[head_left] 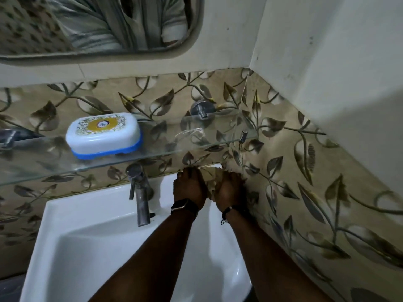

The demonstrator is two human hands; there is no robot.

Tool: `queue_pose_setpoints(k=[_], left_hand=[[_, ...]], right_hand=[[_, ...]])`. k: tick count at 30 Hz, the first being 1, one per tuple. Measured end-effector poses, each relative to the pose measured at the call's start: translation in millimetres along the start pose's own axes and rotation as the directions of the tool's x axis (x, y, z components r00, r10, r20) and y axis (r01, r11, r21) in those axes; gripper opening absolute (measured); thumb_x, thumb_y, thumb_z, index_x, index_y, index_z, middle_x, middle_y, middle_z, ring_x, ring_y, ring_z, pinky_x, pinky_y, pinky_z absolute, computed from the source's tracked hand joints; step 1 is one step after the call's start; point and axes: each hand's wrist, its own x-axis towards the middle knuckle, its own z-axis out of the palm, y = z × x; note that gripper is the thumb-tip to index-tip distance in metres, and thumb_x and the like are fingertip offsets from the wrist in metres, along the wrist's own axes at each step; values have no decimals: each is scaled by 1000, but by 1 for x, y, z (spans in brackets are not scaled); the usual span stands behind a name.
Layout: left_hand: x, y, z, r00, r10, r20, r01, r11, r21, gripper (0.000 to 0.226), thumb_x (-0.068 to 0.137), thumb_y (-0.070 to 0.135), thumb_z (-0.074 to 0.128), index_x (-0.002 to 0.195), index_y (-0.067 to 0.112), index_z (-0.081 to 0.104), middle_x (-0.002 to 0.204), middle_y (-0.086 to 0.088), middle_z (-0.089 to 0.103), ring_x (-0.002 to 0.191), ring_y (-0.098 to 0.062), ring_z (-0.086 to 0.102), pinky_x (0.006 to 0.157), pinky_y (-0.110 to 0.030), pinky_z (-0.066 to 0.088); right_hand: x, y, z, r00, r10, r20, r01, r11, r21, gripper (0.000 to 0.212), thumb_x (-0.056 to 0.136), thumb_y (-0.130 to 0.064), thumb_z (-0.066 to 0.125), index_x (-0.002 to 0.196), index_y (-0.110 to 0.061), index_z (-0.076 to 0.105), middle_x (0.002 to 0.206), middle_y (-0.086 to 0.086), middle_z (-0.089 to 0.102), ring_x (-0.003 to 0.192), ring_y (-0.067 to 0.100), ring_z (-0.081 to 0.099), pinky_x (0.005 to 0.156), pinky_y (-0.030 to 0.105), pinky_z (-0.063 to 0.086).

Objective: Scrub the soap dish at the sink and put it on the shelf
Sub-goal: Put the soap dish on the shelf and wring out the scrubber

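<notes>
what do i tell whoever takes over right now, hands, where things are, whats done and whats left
Left hand, black watch on the wrist: grips a crumpled beige wad, cloth or scrubber, cannot tell which.
Right hand: grips the same wad, at the back right corner of the white ceramic sink.
White-lidded, blue-based plastic soap dish: closed, on the clear glass shelf, no hand on it.
Done: dish stands on the shelf; whether it has been scrubbed does not show.
Left: if unscrubbed, take it down, scrub it, put it back.
</notes>
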Motion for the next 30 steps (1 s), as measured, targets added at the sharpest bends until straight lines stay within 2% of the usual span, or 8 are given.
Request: queue_pose_setpoints(k=[9, 12, 15, 17, 20, 25, 28, 30], left_hand=[[18, 11, 5, 976, -156, 153, 158, 987, 1, 45, 75, 38, 67, 115, 19, 61, 117, -10, 61, 110, -36, 53, 86, -41, 44], [13, 9, 4, 992, -80, 95, 103, 954, -280, 34, 77, 31, 63, 108, 19, 61, 112, -12, 64, 103, -39, 56, 81, -41, 46], [4, 11, -5, 977, -4, 213, 135, 785, -605, 18, 79, 22, 54, 95, 27, 53, 93, -10, 69, 80, -32, 64, 67, -47, 57], [-2, 16, -19, 962, 41, 269, 174, 668, -723, 16, 75, 22, 54, 90, 29, 50, 83, -14, 62, 67, -27, 54, 52, -39, 48], [-7, 18, -35, 972, 77, 224, 118, 662, -740, 24, 83, 11, 59, 102, 24, 51, 88, -9, 57, 76, -25, 52, 65, -37, 45], [-25, 24, -60, 988, 87, 128, 40, 656, -753, 23, 90, 9, 64, 104, 22, 51, 96, -6, 63, 84, -21, 57, 79, -44, 53], [-47, 29, -78, 987, 94, 131, 45, 618, -784, 24, 90, 12, 62, 99, 31, 51, 84, -2, 63, 69, -20, 57, 62, -34, 51], [-65, 27, -93, 991, 78, 111, 42, 603, -797, 28, 90, 10, 61, 95, 35, 51, 81, -2, 63, 66, -21, 56, 53, -27, 48]], right_hand=[[7, -1, 7, 998, 20, 54, -24, 998, 65, 84, 74, -41, 77, 144, -14, 38, 138, 11, 43, 129, 29, 41, 108, 36, 36], [6, 0, 8, 998, 50, 33, -57, 963, 263, 72, 74, -29, 77, 137, -13, 47, 133, 15, 47, 122, 35, 48, 100, 41, 44], [2, 2, 7, 998, 56, -8, -50, 937, 347, 70, 74, -23, 74, 138, -14, 48, 137, 12, 48, 126, 30, 46, 104, 43, 43], [-2, 4, 3, 997, 48, -65, -17, 909, 416, 53, 80, -18, 68, 131, -14, 55, 130, 10, 56, 119, 27, 52, 99, 39, 46], [-15, 3, -14, 990, 143, -13, -90, 687, 721, 24, 92, -1, 59, 116, -7, 57, 110, 14, 64, 99, 26, 57, 81, 34, 54], [-37, 8, -49, 974, 219, 66, -139, 339, 930, 34, 88, 7, 65, 122, 4, 58, 114, 16, 65, 102, 26, 63, 91, 40, 52], [-57, 6, -68, 983, 178, 41, -100, 335, 937, 21, 92, 2, 63, 112, -1, 67, 94, 3, 74, 79, 7, 69, 70, 22, 56], [-71, -3, -75, 986, 162, 40, -85, 280, 956, 17, 92, 1, 62, 108, 2, 67, 82, -5, 76, 72, 7, 70, 65, 24, 57]])
